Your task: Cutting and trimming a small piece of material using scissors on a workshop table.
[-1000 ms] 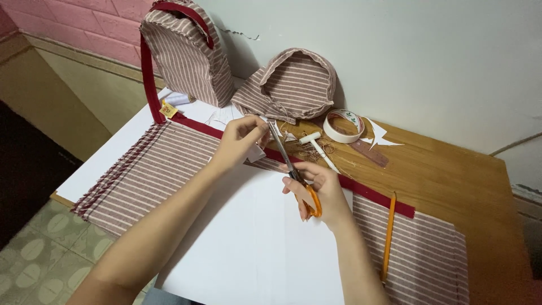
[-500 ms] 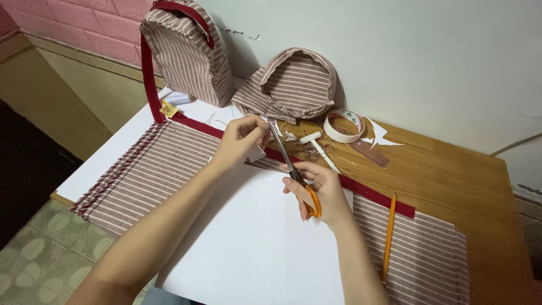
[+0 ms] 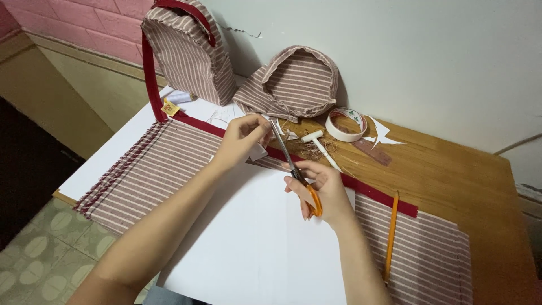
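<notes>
Little has shifted over the last second: the right hand (image 3: pixel 322 189) keeps its fingers closed through the orange handles of the scissors (image 3: pixel 293 169), blades pointing away, while the left hand (image 3: pixel 243 138) stays pinched on a small white paper scrap (image 3: pixel 258 151) near the blade tips, so the snipping looks paused. Whether the blades are parted I cannot tell. Underneath lie a smooth white sheet (image 3: pixel 254 243) and striped woven fabric (image 3: pixel 147 169) with a red trim (image 3: pixel 372 192) on the wooden surface (image 3: pixel 451 169).
</notes>
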